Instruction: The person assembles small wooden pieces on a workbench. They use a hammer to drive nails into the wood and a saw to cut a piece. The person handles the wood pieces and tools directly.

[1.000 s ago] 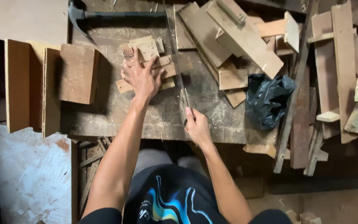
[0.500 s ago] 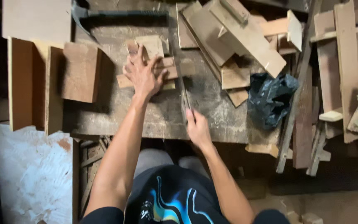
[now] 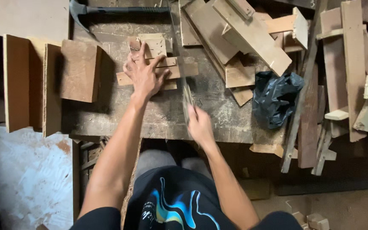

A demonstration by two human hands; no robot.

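My left hand [image 3: 143,74] lies flat with fingers spread, pressing on a small stack of thin wooden pieces [image 3: 188,69] on a worn workbench [image 3: 158,119]. My right hand [image 3: 200,125] is closed around the handle of a hand saw [image 3: 180,64] near the bench's front edge. The saw's narrow blade runs away from me, just right of my left hand, and crosses the wooden pieces. The handle itself is mostly hidden by my fingers and blurred.
A black hammer [image 3: 107,9] lies at the bench's far edge. Brown boards [image 3: 79,70] stand at the left. A pile of wood offcuts [image 3: 243,38] and a black plastic bag [image 3: 275,98] sit at the right, with long planks [image 3: 350,64] beyond.
My right hand and the saw have shifted slightly along the blade's line, back toward me. My left hand stays pressed on the wooden pieces.
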